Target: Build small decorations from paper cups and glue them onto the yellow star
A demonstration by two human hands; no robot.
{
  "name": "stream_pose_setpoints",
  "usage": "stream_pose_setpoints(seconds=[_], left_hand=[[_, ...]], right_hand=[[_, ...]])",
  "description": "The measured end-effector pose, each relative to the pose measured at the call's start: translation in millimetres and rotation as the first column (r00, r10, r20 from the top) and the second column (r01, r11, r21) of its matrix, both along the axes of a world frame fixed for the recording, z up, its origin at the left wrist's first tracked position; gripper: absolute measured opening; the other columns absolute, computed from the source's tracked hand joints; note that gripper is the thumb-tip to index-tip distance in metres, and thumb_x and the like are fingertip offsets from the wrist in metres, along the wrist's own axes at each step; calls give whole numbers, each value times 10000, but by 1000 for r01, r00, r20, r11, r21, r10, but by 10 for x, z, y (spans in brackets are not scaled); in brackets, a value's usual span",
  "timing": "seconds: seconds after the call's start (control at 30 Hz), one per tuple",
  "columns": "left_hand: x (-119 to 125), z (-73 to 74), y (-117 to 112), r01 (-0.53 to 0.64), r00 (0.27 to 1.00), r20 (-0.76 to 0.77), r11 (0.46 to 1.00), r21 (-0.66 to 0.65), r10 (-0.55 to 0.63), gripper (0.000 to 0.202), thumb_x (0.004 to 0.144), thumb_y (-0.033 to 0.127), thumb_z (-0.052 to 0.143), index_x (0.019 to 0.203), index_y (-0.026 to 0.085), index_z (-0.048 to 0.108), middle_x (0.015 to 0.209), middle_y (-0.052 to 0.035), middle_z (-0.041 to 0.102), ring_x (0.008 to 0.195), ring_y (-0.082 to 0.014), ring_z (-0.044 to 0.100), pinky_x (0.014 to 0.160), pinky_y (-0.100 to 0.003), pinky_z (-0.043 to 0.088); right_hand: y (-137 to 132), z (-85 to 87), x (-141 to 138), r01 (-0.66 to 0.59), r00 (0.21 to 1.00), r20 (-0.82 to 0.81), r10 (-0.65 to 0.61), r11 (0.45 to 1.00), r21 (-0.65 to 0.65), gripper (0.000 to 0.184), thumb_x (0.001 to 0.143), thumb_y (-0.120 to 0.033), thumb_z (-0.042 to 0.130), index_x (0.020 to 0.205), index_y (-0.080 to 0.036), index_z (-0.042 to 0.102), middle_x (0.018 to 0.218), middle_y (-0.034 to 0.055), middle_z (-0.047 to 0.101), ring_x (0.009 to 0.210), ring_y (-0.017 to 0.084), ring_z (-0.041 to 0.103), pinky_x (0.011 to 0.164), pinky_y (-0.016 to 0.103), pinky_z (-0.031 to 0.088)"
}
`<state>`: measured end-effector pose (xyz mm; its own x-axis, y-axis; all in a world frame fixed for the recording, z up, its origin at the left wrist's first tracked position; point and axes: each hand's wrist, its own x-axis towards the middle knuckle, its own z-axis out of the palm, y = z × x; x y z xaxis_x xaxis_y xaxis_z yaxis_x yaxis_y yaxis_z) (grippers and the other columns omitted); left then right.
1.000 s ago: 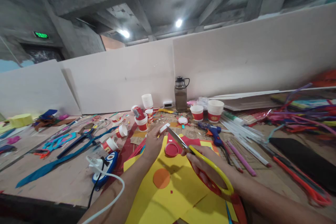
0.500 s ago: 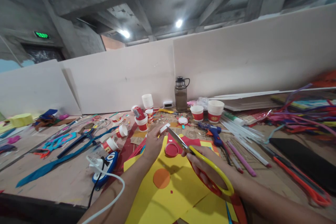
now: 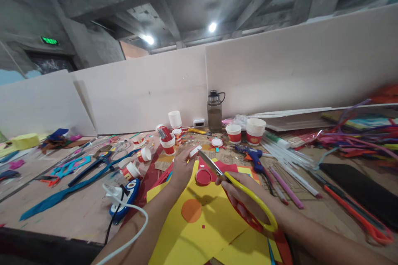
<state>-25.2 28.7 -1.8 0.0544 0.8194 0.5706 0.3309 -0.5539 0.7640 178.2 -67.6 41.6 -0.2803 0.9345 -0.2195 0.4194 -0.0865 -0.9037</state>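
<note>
Nothing has visibly moved, so work seems paused: the left hand (image 3: 183, 169) keeps its grip pinched on a white piece (image 3: 195, 151) near the scissors' (image 3: 214, 168) tips; the right hand's (image 3: 249, 183) grip stays curled round their handles, above yellow paper (image 3: 186, 248)

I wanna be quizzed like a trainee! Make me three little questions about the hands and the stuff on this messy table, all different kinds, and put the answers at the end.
1. Which hand holds the scissors?

2. Fill in the gap: the left hand holds a small ____ piece near the tip of the blades.

3. Pick one. The tall thing with a black lid, in front of the white boards, is:
A) a lamp
B) a bottle
C) a teapot

Key:
1. The right hand.
2. White.
3. B.
</note>
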Motion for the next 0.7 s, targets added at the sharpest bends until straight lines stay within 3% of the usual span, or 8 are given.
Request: stream_pose_setpoints(seconds=[0.13,0.3,0.5,0.7], left_hand=[[5,5,-5,3,1000,8,1000,4,-3,316,839,209,556,1129,215,681,1149,-75,685,1060,-218,609,946,-390,459],[12,29,-27,25,999,41,1000,4,-25,304,839,259,576,1117,201,685,1113,-83,695,1024,-221,629,926,-382,477],[21,33,-38,33,998,47,999,-18,-32,318,861,310,559,1132,185,669,1062,-83,710,934,-198,659,845,-343,520],[27,51,-73,-16,1000,-3,1000,26,16,333,870,313,560,1173,207,651,1126,-73,699,1079,-202,628,984,-367,456]], right_hand=[[-12,19,4,-19,1000,8,19,1000,7,268,888,-439,423,1005,-204,478,565,-78,463,320,36,383,285,123,250],[-46,164,-58,12,998,61,-11,1000,-9,183,912,-344,370,885,-193,469,527,-84,408,311,21,346,306,116,235],[-63,189,-115,61,996,73,-60,998,-18,178,913,-316,371,944,-186,489,523,-88,386,320,30,335,309,125,238],[-55,139,-114,78,995,60,-76,996,-36,188,875,-334,414,918,-188,524,527,-79,397,313,39,338,299,144,257]])
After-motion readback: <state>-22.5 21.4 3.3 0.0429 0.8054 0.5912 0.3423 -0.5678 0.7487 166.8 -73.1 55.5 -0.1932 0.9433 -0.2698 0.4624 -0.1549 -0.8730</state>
